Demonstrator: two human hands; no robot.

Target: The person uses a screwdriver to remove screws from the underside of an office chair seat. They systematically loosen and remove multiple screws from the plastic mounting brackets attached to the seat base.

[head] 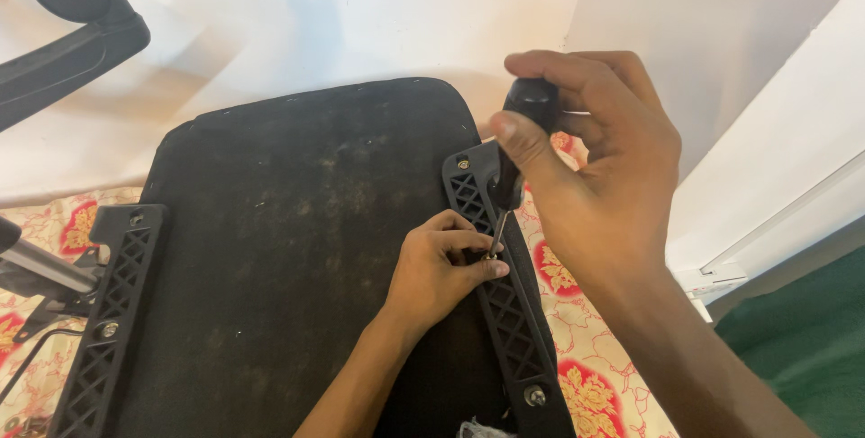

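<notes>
**Screwdriver on the right bracket of an upturned chair seat**

Right hand point(595, 159) clenched around the black handle of a screwdriver point(518, 159), thumb along the handle, shaft pointing down. Tip meets the right-side black lattice bracket point(509, 312) about midway along its length. Left hand point(441, 267) lies on the black seat underside point(297, 249), fingers curled, fingertips point(482, 262) pinched at the screwdriver tip on the bracket; a small screw seems to be there, too small to tell for sure. More screws in the same bracket: one at its top end point(463, 164), one at its bottom end point(534, 395). A matching lattice bracket point(113, 312) runs along the seat's left edge. Seat rests on a red-and-cream floral sheet point(586, 384). A black armrest point(72, 32) is at upper left of the seat.
</notes>
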